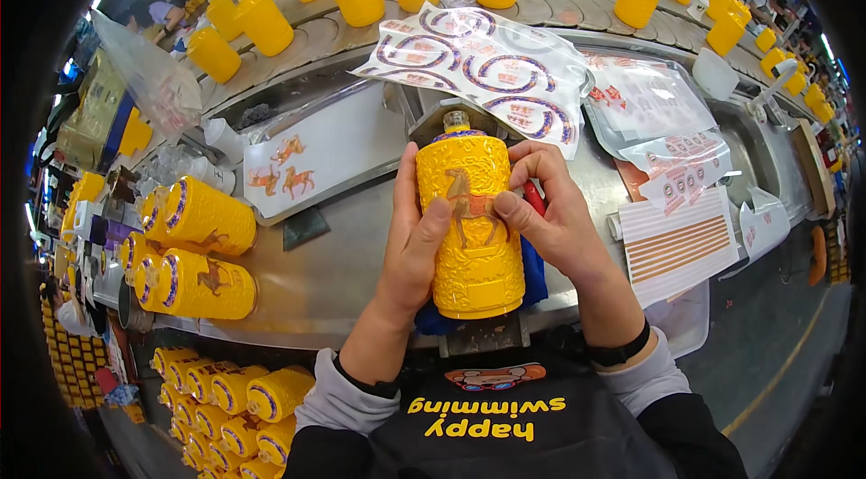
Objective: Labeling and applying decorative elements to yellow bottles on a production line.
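A yellow embossed bottle [467,276] with a brown horse decal [471,207] on its front is between my two hands, its glass neck pointing away from me. My left hand [410,240] grips its left side, the thumb lying along the front. On the right side my right hand [552,217] holds it, with the thumb on the rear half of the horse. Something with a red handle [534,197] shows by my right fingers; the rest of it is hidden. Blue cloth [534,276] lies under the bottle, over a metal support.
Decal sheets [505,64] lie behind the bottle. A white tray [329,159] with three horse decals is at the left, near several finished bottles [212,285]. More decal strips [681,244] are at the right. Yellow bottles stand on a conveyor [559,5] at the back.
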